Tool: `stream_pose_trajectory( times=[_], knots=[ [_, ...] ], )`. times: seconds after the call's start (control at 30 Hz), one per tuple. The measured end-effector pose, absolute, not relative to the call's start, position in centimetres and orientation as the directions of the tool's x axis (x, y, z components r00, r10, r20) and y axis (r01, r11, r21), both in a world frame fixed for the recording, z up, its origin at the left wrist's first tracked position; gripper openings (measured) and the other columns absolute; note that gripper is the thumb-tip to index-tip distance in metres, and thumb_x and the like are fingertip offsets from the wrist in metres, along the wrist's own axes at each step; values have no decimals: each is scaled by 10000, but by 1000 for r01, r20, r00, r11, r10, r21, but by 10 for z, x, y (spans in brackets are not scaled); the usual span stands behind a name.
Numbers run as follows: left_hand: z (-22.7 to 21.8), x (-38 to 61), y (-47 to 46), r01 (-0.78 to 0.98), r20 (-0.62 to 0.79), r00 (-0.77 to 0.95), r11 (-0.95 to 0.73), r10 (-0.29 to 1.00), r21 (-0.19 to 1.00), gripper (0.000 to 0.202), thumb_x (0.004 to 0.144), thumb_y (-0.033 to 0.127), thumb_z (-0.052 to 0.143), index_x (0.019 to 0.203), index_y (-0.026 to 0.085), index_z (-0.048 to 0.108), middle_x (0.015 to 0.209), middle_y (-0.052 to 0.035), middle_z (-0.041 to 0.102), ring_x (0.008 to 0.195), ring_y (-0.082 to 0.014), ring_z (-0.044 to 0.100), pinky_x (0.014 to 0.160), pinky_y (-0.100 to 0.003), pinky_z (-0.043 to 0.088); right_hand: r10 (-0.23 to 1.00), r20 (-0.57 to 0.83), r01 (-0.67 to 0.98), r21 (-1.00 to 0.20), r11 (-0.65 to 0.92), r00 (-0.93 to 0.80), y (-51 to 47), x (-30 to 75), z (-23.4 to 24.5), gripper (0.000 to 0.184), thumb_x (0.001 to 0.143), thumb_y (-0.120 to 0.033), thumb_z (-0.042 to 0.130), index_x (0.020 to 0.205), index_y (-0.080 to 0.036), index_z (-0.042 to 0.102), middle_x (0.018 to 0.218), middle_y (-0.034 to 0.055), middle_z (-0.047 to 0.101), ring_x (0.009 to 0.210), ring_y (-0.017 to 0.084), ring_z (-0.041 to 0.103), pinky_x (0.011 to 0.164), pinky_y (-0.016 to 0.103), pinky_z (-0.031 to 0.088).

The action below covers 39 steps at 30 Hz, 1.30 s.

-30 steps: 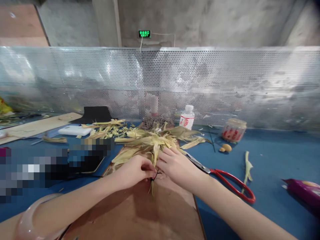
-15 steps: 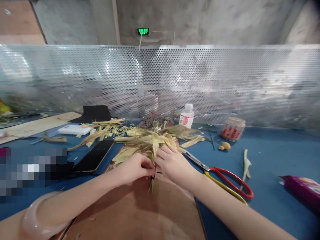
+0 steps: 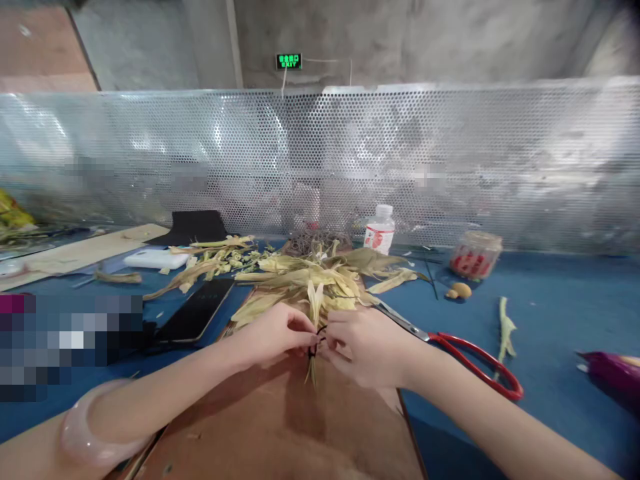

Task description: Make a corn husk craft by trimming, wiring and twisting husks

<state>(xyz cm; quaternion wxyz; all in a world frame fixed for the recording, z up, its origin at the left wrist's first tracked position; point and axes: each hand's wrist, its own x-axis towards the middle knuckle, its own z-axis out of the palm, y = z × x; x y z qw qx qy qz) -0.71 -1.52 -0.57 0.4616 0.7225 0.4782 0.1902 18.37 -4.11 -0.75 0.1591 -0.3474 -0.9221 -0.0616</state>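
My left hand (image 3: 273, 332) and my right hand (image 3: 364, 345) meet over a brown board (image 3: 280, 427), both pinched on a thin black tie (image 3: 314, 343). The tie loops round a small bundle of dried corn husk strips (image 3: 314, 313), whose stems hang down between my fingers. A bigger heap of husks (image 3: 320, 273) lies just beyond my hands. A pale pink bangle (image 3: 87, 430) sits on my left wrist.
Red-handled scissors (image 3: 465, 360) lie right of my right hand. A black phone (image 3: 197, 310) and a white box (image 3: 153, 259) lie on the left. A small bottle (image 3: 379, 232), a jar (image 3: 475, 255), a purple packet (image 3: 607, 373) and a perforated metal screen (image 3: 450, 160) stand behind.
My right hand has closed from a flat hold on the husks into a pinch on the tie. The tie's loop now shows between both hands. The camera shifted slightly.
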Motion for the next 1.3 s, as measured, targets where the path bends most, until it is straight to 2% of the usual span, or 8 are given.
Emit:
stream_pose_trajectory(
  times=[0.13,0.23,0.43,0.77,0.97,1.1,1.3],
  knots=[
    [-7,-8,-13,508,-164,497,-132,852,851,169,681,306,601,733,167,682,703,-6,670,631,-136,589,601,-220,455,670,271,705,53,707,-692,-38,182,-11,186,859,-286,441,818,-180,588,867,45,597,746,157,532,630,270,339],
    [-7,-9,-11,512,-179,496,-120,850,851,145,685,296,597,713,176,673,688,5,664,626,-131,589,593,-213,451,704,273,732,5,681,-656,-34,179,-14,184,863,-287,445,893,-183,594,917,48,607,806,165,547,670,266,355],
    [-8,-8,-11,499,-166,490,-119,856,859,143,698,298,601,743,181,670,701,10,661,639,-122,593,602,-206,456,746,257,749,-106,653,-614,-33,175,-19,199,870,-236,447,861,-199,642,865,30,644,826,155,571,725,259,362],
    [-10,-8,-11,477,-180,479,-83,859,875,158,693,311,621,749,165,646,720,1,663,644,-121,608,623,-217,485,791,348,713,-350,608,-504,-33,175,-23,141,770,-136,518,745,-186,647,717,-8,631,626,97,499,594,213,321],
    [-9,-6,-12,493,-180,456,-79,871,866,180,683,337,633,746,170,634,697,7,658,628,-121,607,605,-215,484,852,299,728,-444,522,-429,-34,173,-23,125,751,-164,536,658,-172,619,572,-24,560,523,81,426,513,207,268],
    [-10,-7,-10,463,-192,464,-52,865,885,183,674,337,639,753,172,640,741,-8,677,660,-134,623,641,-236,499,842,326,745,-398,535,-431,-39,170,-20,122,759,-149,521,682,-167,614,615,-14,562,553,86,441,528,209,277],
    [-11,-8,-8,444,-217,451,-7,865,896,181,662,341,654,734,175,645,711,-3,680,637,-129,628,664,-253,510,756,415,784,-143,604,-507,-48,165,-25,151,835,-197,476,755,-172,601,738,18,580,638,119,486,556,239,276]
  ],
)
